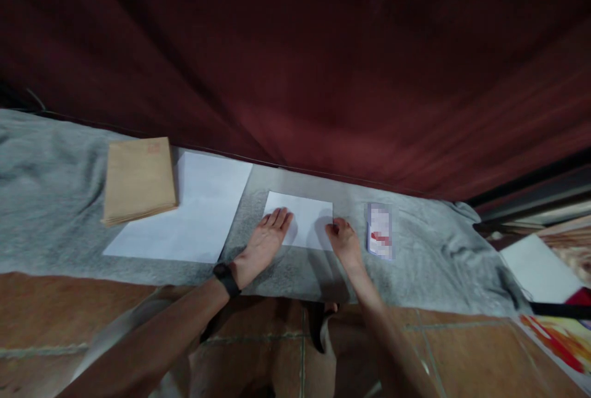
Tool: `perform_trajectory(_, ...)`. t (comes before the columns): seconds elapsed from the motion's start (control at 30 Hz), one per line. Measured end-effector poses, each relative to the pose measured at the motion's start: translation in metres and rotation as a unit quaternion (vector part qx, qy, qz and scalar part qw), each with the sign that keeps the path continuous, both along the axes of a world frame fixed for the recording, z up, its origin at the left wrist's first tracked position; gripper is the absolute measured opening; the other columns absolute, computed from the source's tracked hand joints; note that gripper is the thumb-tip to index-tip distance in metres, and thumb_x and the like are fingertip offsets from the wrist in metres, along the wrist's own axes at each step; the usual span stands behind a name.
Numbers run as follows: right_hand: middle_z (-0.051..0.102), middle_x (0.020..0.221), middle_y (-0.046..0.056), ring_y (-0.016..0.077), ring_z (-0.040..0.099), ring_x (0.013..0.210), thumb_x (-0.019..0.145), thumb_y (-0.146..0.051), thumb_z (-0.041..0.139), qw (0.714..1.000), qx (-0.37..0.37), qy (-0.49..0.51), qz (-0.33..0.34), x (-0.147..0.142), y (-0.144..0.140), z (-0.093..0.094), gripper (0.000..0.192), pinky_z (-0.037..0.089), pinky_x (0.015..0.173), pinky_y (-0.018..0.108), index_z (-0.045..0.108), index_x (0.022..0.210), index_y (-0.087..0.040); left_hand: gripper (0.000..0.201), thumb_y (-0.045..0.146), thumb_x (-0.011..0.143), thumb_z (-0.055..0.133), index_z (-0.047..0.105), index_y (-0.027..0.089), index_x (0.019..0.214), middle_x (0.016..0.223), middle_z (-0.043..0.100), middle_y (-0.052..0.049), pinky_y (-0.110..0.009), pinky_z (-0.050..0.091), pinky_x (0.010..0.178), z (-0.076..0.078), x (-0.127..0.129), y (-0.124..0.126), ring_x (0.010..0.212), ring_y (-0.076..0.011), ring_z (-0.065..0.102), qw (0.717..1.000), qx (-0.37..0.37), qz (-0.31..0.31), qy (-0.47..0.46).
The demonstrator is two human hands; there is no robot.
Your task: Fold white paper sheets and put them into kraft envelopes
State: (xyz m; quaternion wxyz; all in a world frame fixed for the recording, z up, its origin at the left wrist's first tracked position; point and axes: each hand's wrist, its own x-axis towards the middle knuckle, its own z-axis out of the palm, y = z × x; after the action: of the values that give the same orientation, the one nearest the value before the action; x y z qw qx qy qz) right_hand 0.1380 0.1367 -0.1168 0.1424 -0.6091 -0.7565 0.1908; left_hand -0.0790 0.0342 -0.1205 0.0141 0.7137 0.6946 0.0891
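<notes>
The paper (305,213) lies on the cloth (295,272), its left part under the left hand (266,241), palm down, fingers outstretched. The right hand (344,241) curls at its right edge; whether it pinches is unclear.

A wrinkled grey cloth (438,262) carries a large white sheet (203,219) partly under a stack of brown envelopes (139,181), a smaller white paper (305,219) at the middle, and a small blurred item (380,231) with a red patch.
</notes>
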Motion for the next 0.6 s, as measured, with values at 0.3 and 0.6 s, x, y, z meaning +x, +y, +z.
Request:
perform_trajectory(0.3, 0.049, 0.052, -0.006, 0.015, 0.048, 0.055, 0.072, -0.05, 0.071, 0.937, -0.124, 0.324, -0.047, -0.006, 0.012, 0.002, 0.034, 0.035, 0.054, 0.027, 0.054, 0.058, -0.024, 0.06, 0.002, 0.093, 0.035, 0.053, 0.015, 0.149, 0.156, 0.052, -0.015, -0.047, 0.041, 0.118, 0.007, 0.001, 0.001, 0.144, -0.0291, 0.049, 1.0, 0.004, 0.018, -0.019)
perform_trajectory(0.6, 0.058, 0.067, -0.004, 0.0136, 0.049, 0.061, 0.073, -0.058, 0.071, 0.864, -0.102, 0.491, -0.054, -0.004, 0.009, 0.025, 0.038, 0.04, 0.056, 0.025, 0.062, 0.078, -0.022, 0.05, 0.02, 0.101, 0.041, 0.051, 0.012, 0.149, 0.157, 0.05, -0.018, -0.046, 0.043, 0.118, 0.009, -0.009, 0.008, 0.143, -0.029, 0.051, 0.991, 0.048, 0.073, -0.097)
